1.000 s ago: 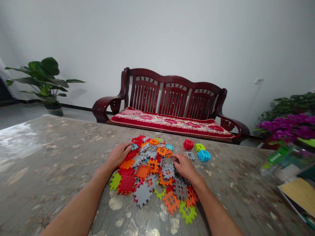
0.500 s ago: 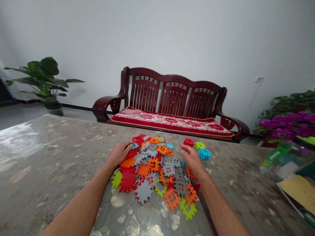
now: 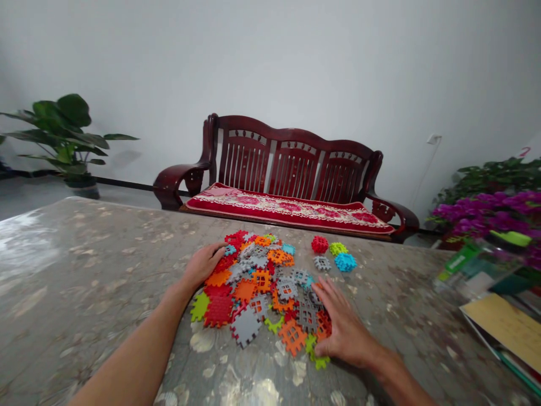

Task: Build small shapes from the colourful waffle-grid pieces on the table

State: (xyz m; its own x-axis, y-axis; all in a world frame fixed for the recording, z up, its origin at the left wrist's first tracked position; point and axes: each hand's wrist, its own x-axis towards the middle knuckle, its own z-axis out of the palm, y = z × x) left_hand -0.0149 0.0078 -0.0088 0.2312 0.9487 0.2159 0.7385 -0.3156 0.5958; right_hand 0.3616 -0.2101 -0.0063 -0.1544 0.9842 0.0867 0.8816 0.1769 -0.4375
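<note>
A loose pile of plastic interlocking tiles (image 3: 245, 324) in grey, orange, red, lime and blue lies on the table in front of me. My left hand (image 3: 205, 264) rests along the pile's left edge, its fingers stretched over the outer tiles and gripping none. At the right edge, my right hand (image 3: 344, 327) is spread wide, fingers and thumb touching the orange and lime tiles there and partly hiding them. Beyond it sit a red block of tiles (image 3: 320, 244), a lime block (image 3: 338, 248), a blue block (image 3: 345, 261) and a grey tile piece (image 3: 322, 263).
The patterned table (image 3: 105, 270) stretches out on both sides. Papers (image 3: 505, 327) and a clear container with a lime lid (image 3: 509, 239) stand at the right. Past the far edge is a wooden bench (image 3: 296, 163) with a red cushion; plants (image 3: 70, 138) flank it.
My right hand has come back from beside the coloured blocks to the pile's near right edge and spread its fingers. The grey piece near the blocks now shows. My left hand has barely moved.
</note>
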